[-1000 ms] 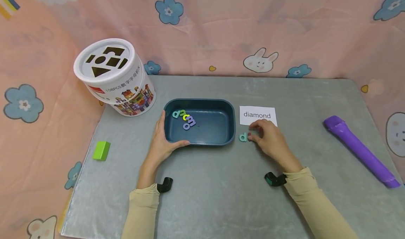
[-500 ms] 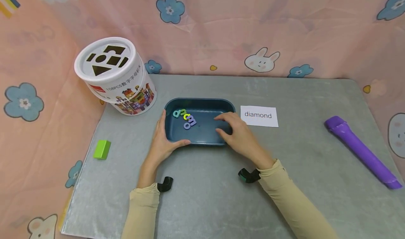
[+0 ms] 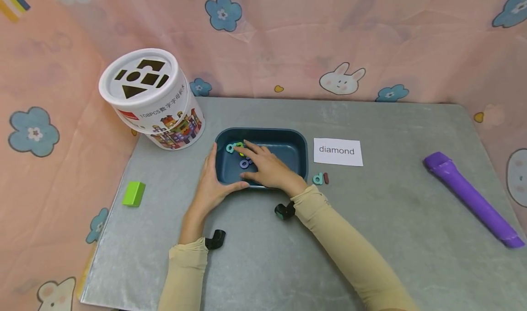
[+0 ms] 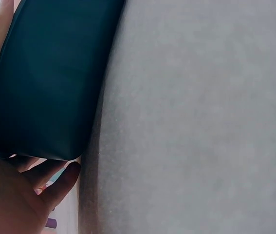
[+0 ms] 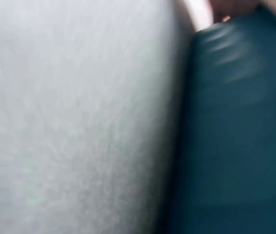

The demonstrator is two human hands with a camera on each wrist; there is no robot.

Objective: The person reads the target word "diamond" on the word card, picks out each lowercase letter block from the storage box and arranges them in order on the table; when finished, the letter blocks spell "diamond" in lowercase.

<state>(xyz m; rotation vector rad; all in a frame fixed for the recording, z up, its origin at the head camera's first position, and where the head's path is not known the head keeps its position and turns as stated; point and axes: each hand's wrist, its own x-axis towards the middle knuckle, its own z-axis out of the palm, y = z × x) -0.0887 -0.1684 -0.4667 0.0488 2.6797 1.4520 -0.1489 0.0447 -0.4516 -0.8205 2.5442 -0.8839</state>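
In the head view, my left hand (image 3: 206, 190) holds a dark blue tray (image 3: 290, 147) by its left end, thumb along the near rim. Its fingers show against the tray's end (image 4: 40, 92) in the left wrist view. My right hand (image 3: 269, 169) hovers over the tray with fingers apart, at the small letters. Visible there are a teal letter (image 3: 230, 148), a green one (image 3: 239, 144) and a purple "o" (image 3: 244, 163); yellow and purple ones are mostly covered. Outside the tray, a teal "d" (image 3: 317, 179) lies beside a thin dark red letter (image 3: 326, 178).
A white card (image 3: 338, 152) reading "diamond" lies right of the tray. A white block bucket (image 3: 152, 98) stands back left, and a green block (image 3: 133, 194) sits at the left. A purple tube-like object (image 3: 473, 199) lies at the right on the grey table (image 3: 255, 265).
My right hand has moved left from the letters below the card to those in the tray. The dark red letter stays behind beside the "d". My left hand has stayed put.
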